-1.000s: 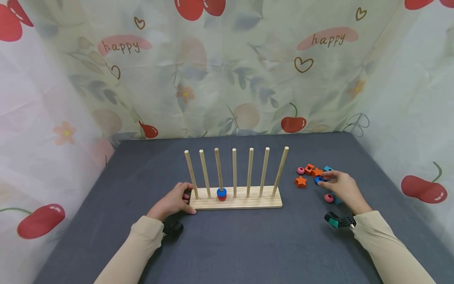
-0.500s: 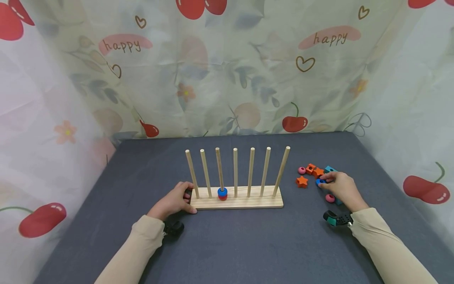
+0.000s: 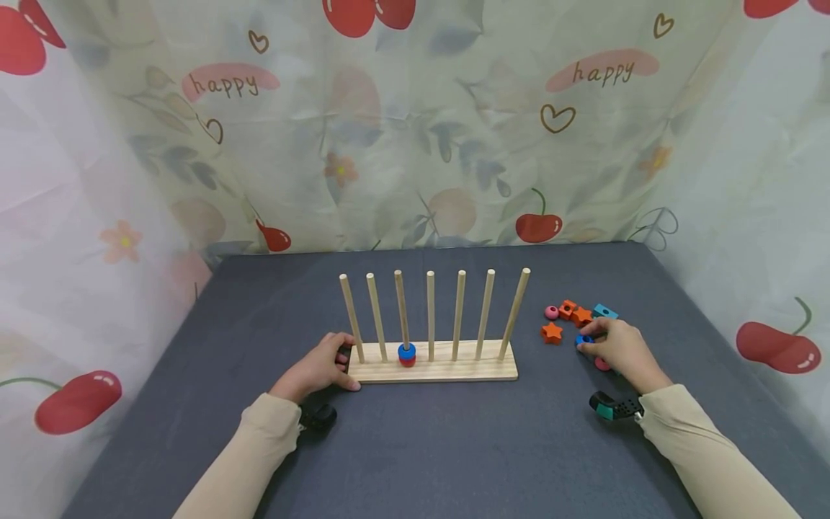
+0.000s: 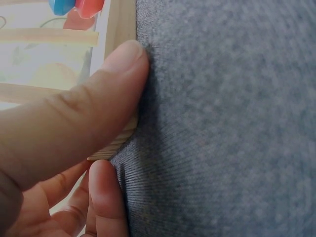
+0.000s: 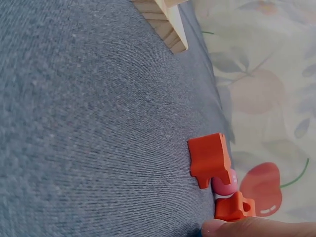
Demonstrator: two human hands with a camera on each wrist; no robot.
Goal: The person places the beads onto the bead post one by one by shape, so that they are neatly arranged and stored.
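Observation:
A wooden peg board (image 3: 441, 371) with a row of upright pegs stands mid-table. My left hand (image 3: 319, 369) grips its left end, the thumb (image 4: 111, 74) along the front edge. On the third peg from the left, a blue bead (image 3: 406, 349) sits over a red bead (image 3: 407, 362). Over the loose beads at the right, my right hand (image 3: 624, 353) pinches another blue bead (image 3: 581, 340) between thumb and fingertips. Only a sliver of that bead shows in the right wrist view, under the thumb (image 5: 256, 227).
Close by the right hand lie an orange star bead (image 3: 551, 333), a second orange star (image 3: 582, 316), an orange cube bead (image 3: 567, 309), a pink bead (image 3: 551, 312) and a light-blue block (image 3: 605, 311). Another pink bead (image 3: 602, 364) is partly under the hand. Printed curtains surround the table.
My right hand has shifted slightly toward me with the blue bead, uncovering more of the light-blue block behind. The left hand and peg board stay where they were.

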